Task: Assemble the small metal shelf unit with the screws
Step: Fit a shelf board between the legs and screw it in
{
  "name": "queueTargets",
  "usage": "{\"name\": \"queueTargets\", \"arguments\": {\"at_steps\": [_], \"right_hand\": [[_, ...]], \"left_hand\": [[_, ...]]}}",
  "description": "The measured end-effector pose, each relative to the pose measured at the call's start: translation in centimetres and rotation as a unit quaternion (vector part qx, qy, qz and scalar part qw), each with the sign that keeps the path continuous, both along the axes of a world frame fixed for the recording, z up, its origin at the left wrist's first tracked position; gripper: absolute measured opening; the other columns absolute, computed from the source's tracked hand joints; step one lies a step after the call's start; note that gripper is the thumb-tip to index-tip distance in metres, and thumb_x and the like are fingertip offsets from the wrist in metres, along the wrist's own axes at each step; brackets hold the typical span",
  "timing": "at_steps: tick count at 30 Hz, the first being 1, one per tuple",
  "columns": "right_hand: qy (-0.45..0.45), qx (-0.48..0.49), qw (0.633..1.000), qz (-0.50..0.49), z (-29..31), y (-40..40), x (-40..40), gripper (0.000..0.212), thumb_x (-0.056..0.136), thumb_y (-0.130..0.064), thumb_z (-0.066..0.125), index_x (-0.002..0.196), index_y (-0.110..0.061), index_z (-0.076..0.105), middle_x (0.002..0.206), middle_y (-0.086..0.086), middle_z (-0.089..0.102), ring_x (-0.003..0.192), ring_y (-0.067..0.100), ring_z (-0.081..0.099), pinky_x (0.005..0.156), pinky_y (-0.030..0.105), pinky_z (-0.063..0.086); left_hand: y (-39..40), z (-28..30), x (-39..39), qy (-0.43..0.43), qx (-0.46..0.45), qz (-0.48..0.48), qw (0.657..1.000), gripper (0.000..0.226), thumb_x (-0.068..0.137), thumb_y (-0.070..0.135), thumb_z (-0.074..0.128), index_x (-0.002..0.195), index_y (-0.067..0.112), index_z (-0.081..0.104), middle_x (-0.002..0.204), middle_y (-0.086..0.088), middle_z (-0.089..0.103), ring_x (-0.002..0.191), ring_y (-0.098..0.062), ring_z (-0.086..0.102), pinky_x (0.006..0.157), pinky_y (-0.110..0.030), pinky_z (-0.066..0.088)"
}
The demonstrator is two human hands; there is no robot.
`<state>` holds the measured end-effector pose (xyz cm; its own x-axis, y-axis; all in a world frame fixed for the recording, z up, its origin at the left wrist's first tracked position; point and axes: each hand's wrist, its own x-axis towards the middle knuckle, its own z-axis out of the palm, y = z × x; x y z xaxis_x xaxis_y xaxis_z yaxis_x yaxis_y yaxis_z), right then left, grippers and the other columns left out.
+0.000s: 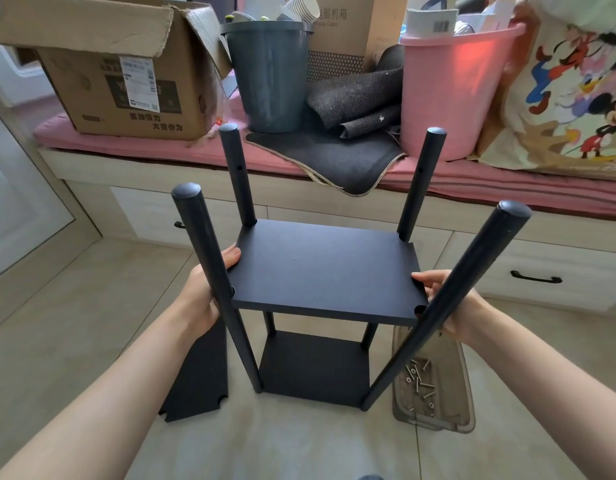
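Shelf unit (320,271) upright between both hands, left hand (204,292) and right hand (448,306) gripping its middle board's edges.

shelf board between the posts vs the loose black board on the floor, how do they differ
The shelf board lies flat and raised between the four posts; the loose board lies on the floor left of the unit.
The shelf board is held at both side edges by the left hand and right hand; nothing touches the loose board.
Both are matte black with notched corners.
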<state>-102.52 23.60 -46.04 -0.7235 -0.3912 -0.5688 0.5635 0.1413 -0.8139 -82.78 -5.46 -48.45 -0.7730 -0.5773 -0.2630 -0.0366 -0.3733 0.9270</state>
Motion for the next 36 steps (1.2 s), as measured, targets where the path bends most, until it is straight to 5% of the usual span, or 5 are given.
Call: {"name": "queueTargets", "arguments": {"at_steps": [4,11,16,20,36], "right_hand": [[-0.016,0.012,1.000,0.019,-0.4,0.0,0.1,0.021,0.089,-0.019,0.061,0.081,-0.001,0.057,0.081,0.014,0.061,0.067,0.028,0.059,0.038,0.025,0.050],[-0.013,0.010,1.000,0.012,-0.4,-0.3,0.0,0.020,0.090,-0.018,0.061,0.080,-0.001,0.056,0.079,0.013,0.060,0.066,0.027,0.058,0.037,0.025,0.050],[-0.013,0.001,1.000,0.012,-0.7,-0.1,0.1,0.019,0.090,-0.019,0.060,0.085,-0.001,0.057,0.082,0.014,0.060,0.068,0.028,0.058,0.037,0.024,0.050],[-0.016,0.003,1.000,0.012,-0.7,-0.2,0.2,0.019,0.091,-0.019,0.060,0.089,-0.001,0.056,0.087,0.015,0.059,0.070,0.028,0.059,0.038,0.025,0.051],[0.000,0.017,1.000,0.011,-2.9,-0.5,-1.1,0.022,0.089,-0.020,0.064,0.090,0.001,0.059,0.086,0.014,0.062,0.068,0.028,0.061,0.040,0.025,0.050]], "left_hand": [[-0.1,-0.4,0.0,-0.004,0.004,-0.003,1.000,0.037,0.099,0.032,0.057,0.130,0.014,0.065,0.127,-0.006,0.070,0.118,-0.025,0.066,0.101,-0.041,0.049],[-0.1,-0.3,0.0,-0.006,-0.001,-0.004,1.000,0.032,0.101,0.034,0.055,0.124,0.016,0.067,0.120,-0.004,0.073,0.106,-0.020,0.072,0.077,-0.030,0.058],[-0.6,-0.7,0.2,0.005,-0.012,-0.033,0.999,0.034,0.102,0.036,0.053,0.130,0.020,0.065,0.128,-0.004,0.069,0.116,-0.022,0.067,0.096,-0.039,0.054],[-0.4,-0.8,0.0,0.015,-0.006,-0.029,0.999,0.029,0.101,0.034,0.054,0.122,0.021,0.070,0.125,-0.003,0.071,0.111,-0.020,0.070,0.080,-0.029,0.060],[-1.3,-1.7,-0.7,-0.021,0.013,-0.011,1.000,0.030,0.098,0.026,0.058,0.125,0.016,0.067,0.121,-0.006,0.073,0.106,-0.022,0.072,0.074,-0.028,0.059]]}}
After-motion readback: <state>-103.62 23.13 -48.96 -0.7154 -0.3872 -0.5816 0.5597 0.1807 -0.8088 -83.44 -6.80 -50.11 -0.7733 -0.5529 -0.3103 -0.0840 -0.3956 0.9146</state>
